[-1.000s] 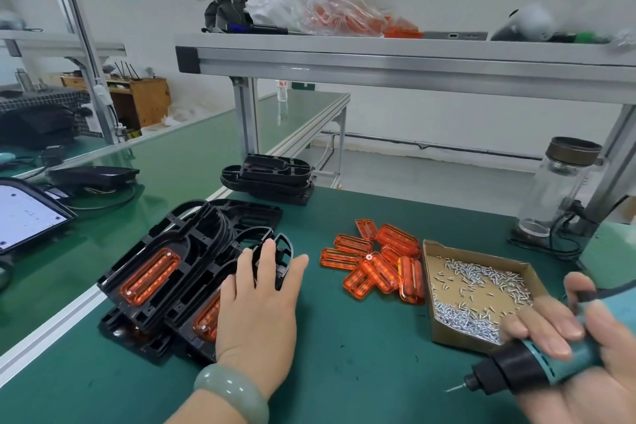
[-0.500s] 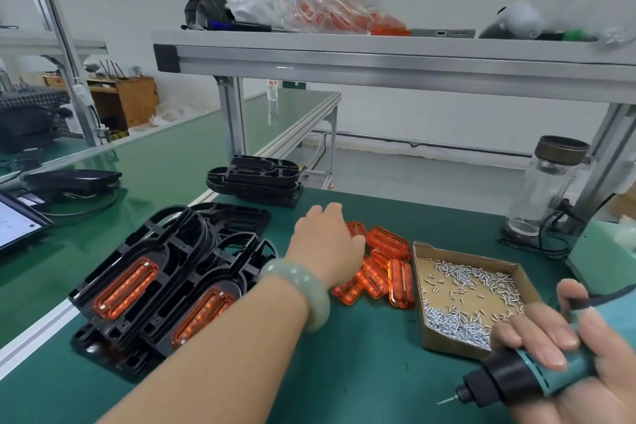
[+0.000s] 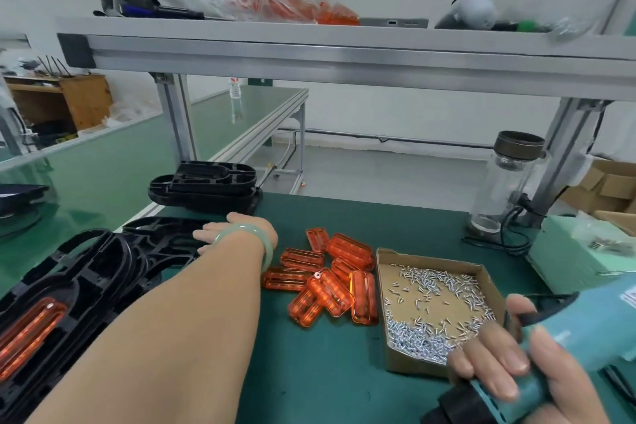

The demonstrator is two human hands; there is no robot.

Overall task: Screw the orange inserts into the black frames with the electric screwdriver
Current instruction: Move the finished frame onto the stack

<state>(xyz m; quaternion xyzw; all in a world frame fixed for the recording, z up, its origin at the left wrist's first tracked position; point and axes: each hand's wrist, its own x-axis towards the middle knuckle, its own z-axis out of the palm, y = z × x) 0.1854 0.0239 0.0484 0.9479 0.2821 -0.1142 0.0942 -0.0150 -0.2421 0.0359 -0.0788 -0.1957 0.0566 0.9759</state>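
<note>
Our left hand [image 3: 225, 232] reaches into the middle left of the frame. Its fingers [image 3: 204, 235] are stretched out flat on the far edge of the heap of black frames [image 3: 103, 268], and we cannot see any of them curling round it. A pale green bracelet [image 3: 263, 246] sits on the wrist. The loose orange inserts [image 3: 327, 280] lie just right of that forearm in the centre of the frame, untouched. One frame at the lower left edge already carries a fitted insert [image 3: 29, 332]. A second stack of frames [image 3: 206, 189] rests further back, above the hand.

At the lower right, our right hand [image 3: 516, 375] wraps its fingers round the teal electric screwdriver [image 3: 585, 330], just in front of the cardboard box [image 3: 413, 363] of screws [image 3: 423, 337].

Half a second ago the left hand hung over the orange inserts. It has now swung left onto the frames. The right hand keeps its grip, and the screwdriver's bit has dropped below the bottom edge.
</note>
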